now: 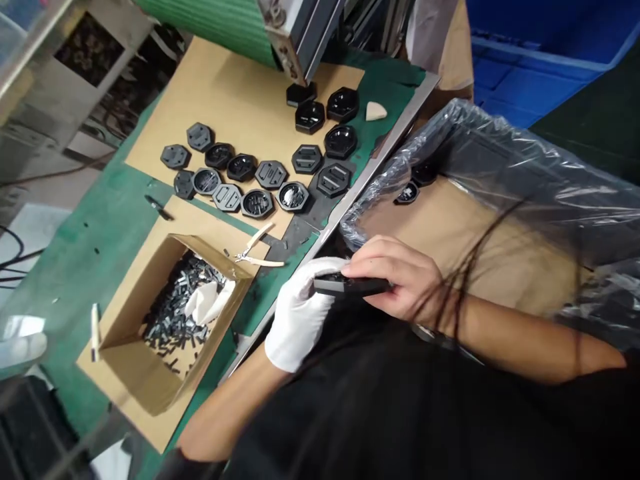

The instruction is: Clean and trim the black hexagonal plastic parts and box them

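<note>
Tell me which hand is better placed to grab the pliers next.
Probably the left hand: it is nearer the pliers. The right hand is farther away, though both hold the black piece.

Factory workshop: conveyor belt, nippers

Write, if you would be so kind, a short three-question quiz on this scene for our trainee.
1. Which hand gripping the black part wears a white glove?
2. True or false: the pale-handled cutters lie inside the cardboard box.
3. Fill in: the cardboard box contains a heap of small ____ pieces.

Key:
1. The left hand; the right hand is bare.
2. False; they lie outside it, near a corner.
3. Dark.
</note>
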### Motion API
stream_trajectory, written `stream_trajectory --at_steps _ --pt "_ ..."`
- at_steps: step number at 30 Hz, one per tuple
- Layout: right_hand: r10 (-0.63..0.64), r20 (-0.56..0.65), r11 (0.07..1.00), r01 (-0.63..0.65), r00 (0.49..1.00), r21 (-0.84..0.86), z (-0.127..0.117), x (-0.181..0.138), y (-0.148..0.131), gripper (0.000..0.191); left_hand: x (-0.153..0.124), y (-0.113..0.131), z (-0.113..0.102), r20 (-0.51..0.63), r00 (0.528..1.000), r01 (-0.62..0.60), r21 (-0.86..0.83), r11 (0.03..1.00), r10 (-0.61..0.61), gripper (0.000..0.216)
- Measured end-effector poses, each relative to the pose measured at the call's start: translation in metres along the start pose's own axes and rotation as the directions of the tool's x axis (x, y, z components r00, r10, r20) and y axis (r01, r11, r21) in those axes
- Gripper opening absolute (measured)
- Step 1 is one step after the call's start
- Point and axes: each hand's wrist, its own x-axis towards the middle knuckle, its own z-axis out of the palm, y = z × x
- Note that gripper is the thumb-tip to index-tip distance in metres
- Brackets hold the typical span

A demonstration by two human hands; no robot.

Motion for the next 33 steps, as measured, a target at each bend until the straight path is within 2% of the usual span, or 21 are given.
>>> stream_trajectory --at_steps 6,10,16,21,29,33 --pt "-0.004 0.037 0.999 0.005 0.999 -0.045 0.007 0.006 -0.004 0.032 -0.008 -0.008 -0.007 -0.089 0.992 0.09 -0.024 0.996 -0.091 0.029" --pt "-0.012 0.046 1.0 0.014 0.999 -0.027 0.011 0.01 -0.006 0.032 -0.007 -0.01 -0.01 -0.091 0.992 0.077 -0.052 0.996 -0.081 0.031" --pt "-0.018 0.039 0.999 0.02 0.999 -0.04 0.02 0.011 -0.003 0.028 -0.007 -0.014 -0.014 -0.091 0.995 0.035 -0.11 0.993 -0.046 0.021" --pt "-0.002 0.061 1.0 0.003 0.998 -0.028 0.022 0.011 -0.005 0.025 -0.012 -0.016 -0.018 -0.096 0.993 0.063 -0.104 0.993 -0.073 0.026" --pt "0.014 0.108 1.0 -0.011 0.994 -0.026 0.023 0.01 -0.008 0.032 -0.016 -0.018 -0.022 -0.124 0.992 0.008 -0.068 0.998 -0.016 0.017" --pt "-0.009 0.111 1.0 0.009 0.994 0.007 0.028 0.01 -0.008 0.03 -0.016 -0.019 -0.023 -0.137 0.989 0.043 -0.041 0.998 -0.048 0.022"
